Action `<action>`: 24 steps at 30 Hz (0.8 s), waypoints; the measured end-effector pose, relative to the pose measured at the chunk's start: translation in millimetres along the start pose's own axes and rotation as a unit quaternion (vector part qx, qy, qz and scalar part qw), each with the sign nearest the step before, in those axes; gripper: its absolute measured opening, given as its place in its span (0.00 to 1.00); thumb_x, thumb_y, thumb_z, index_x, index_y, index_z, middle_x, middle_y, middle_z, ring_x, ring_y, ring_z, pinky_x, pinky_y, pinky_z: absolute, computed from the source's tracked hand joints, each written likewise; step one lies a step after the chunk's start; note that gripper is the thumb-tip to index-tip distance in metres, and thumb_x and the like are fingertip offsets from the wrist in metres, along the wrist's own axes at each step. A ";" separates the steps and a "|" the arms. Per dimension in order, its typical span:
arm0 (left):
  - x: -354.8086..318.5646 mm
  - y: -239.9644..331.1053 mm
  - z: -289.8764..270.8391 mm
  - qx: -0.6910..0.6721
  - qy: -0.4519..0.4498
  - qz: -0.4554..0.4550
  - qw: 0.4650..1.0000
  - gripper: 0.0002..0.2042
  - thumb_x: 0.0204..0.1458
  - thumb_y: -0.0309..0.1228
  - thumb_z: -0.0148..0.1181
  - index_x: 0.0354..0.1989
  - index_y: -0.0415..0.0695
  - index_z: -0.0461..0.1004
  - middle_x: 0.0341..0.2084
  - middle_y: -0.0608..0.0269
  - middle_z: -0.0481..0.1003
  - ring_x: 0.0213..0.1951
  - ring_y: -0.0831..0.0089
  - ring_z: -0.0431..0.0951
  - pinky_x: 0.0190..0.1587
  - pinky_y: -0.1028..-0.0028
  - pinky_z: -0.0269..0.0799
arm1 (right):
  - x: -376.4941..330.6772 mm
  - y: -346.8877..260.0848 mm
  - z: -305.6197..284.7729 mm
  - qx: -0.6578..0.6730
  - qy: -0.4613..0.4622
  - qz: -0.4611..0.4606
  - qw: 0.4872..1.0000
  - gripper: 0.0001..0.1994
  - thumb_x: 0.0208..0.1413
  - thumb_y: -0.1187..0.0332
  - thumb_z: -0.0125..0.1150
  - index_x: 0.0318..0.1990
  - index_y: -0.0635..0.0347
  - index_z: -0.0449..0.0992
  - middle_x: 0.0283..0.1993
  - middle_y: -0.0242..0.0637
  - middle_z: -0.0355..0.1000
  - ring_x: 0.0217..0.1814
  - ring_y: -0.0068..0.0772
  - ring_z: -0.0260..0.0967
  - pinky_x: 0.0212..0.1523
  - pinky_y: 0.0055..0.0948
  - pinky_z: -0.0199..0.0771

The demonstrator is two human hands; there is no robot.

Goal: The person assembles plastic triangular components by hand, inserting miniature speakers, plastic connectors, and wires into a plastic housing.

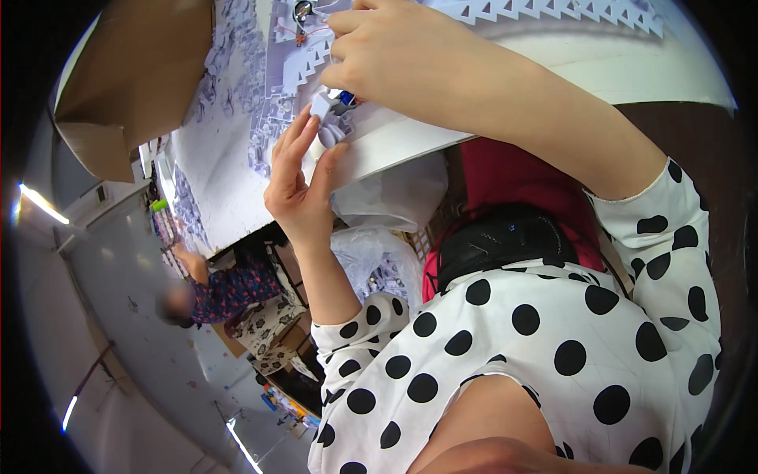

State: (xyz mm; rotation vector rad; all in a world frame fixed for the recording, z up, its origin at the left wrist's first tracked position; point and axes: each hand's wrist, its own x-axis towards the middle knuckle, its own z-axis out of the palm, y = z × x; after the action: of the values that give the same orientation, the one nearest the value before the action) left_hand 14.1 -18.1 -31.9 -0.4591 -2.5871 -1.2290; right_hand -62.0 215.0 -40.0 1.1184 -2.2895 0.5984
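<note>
My left hand (304, 178) pinches a small pale-grey plastic part (332, 130) between thumb and fingers, just above the table's near edge. A bit of blue (347, 98) shows at the part's far side, beneath my right wrist. Farther out, my right hand (379, 43) is curled over the white table (395, 146) with its fingers bent to the left. What those fingers hold, if anything, is hidden. Beside them lies a small dark round component (302, 11) with thin red wires. A row of white toothed plastic pieces (312, 67) sits left of my right fingers.
More toothed plastic pieces (553, 9) line the far side. Heaps of small pale plastic parts (225, 79) cover the table's left. A cardboard box (138, 75) stands at far left. Clear plastic bags (379, 253) hang below the edge. Another person (237, 292) works at the left.
</note>
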 end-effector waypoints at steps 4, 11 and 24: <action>-1.2 -0.1 -1.9 -0.016 0.009 -0.022 1.000 0.22 0.46 0.15 0.71 0.53 0.34 0.80 0.56 0.49 0.78 0.59 0.62 0.76 0.61 0.65 0.71 | 0.8 -0.6 -7.6 -0.007 0.011 -0.006 1.000 0.07 0.53 0.66 0.59 0.31 0.54 0.83 0.35 0.32 0.80 0.50 0.32 0.73 0.52 0.34 0.65; 15.4 21.1 -5.3 0.196 -0.057 0.068 0.977 0.21 0.45 0.21 0.74 0.50 0.42 0.82 0.51 0.57 0.81 0.52 0.60 0.79 0.54 0.66 0.76 | -1.9 4.0 -1.5 -0.030 -0.037 -0.017 0.999 0.07 0.52 0.67 0.59 0.29 0.57 0.82 0.34 0.34 0.79 0.49 0.33 0.72 0.52 0.32 0.66; 24.8 39.1 -8.0 0.203 -0.106 0.081 0.970 0.19 0.49 0.23 0.71 0.52 0.43 0.80 0.51 0.57 0.79 0.51 0.56 0.77 0.53 0.63 0.75 | -5.5 1.9 -22.0 0.096 -0.083 0.036 0.991 0.07 0.52 0.72 0.65 0.39 0.59 0.80 0.47 0.33 0.76 0.53 0.38 0.70 0.54 0.38 0.67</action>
State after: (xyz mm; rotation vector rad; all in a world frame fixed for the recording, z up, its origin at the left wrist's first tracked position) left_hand 6.7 3.3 9.2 -0.7286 -2.8100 -0.6003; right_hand -55.0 232.2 -26.8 1.2201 -2.4647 0.7945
